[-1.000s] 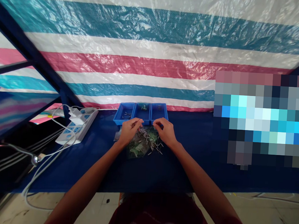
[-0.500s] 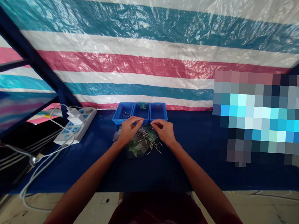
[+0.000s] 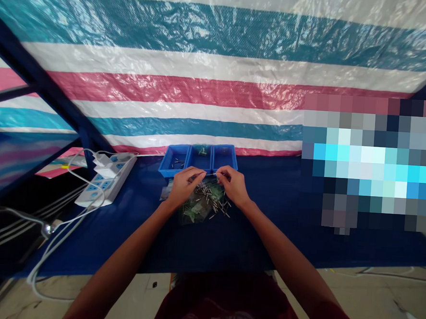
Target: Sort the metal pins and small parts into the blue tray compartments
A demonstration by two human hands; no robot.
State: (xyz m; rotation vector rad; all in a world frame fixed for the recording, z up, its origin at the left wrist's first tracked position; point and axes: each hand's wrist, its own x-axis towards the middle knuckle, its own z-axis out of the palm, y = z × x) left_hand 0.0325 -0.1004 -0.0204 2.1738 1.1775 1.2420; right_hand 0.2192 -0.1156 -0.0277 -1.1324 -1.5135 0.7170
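Observation:
My left hand is closed in a pinch, its thumb and forefinger pointing toward the right hand; what sits between the fingertips is too small to name. Facing it, my right hand pinches a small, thin, pale piece. Both hands hover just in front of three joined blue trays. Under and between them lies a pile of short metal pins beside clear plastic bags with green showing in them. A few similar pins rest in the left tray, and a small greenish bag is in the middle one.
A white power strip with a plugged-in adapter and loose white cables lies on the left of the dark blue table. Striped plastic sheeting hangs behind the trays. A pixelated area covers the right side.
The right hand has shifted very slightly left and up, closer to the left hand's fingertips. The view has moved a little; the left hand keeps its pinch.

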